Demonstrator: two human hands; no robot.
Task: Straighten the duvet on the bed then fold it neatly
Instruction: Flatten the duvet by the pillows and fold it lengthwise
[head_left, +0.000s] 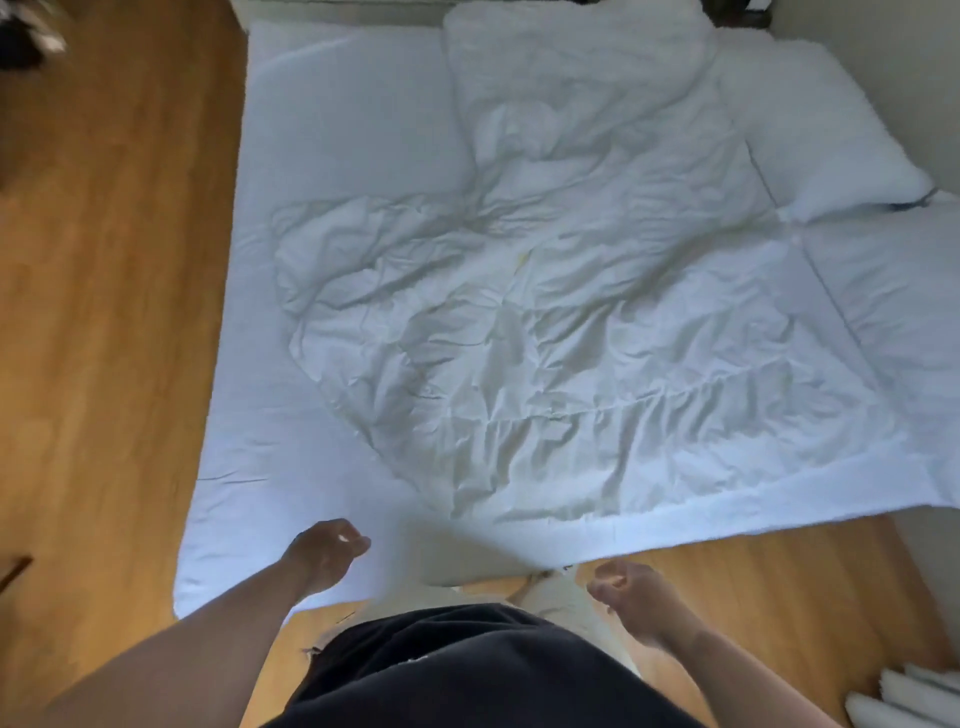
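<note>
Duvet (545, 322): white matt cloth, heavily creased (smoother sheet (337, 130) at 11 o'clock). Floor (104, 312): warm, faintly glossy wood.

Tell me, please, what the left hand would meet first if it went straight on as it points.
Probably the crumpled duvet, at its near left edge; the left hand hovers over bare sheet, pointing toward it. Its height is unclear, so it might brush the sheet first.
</note>
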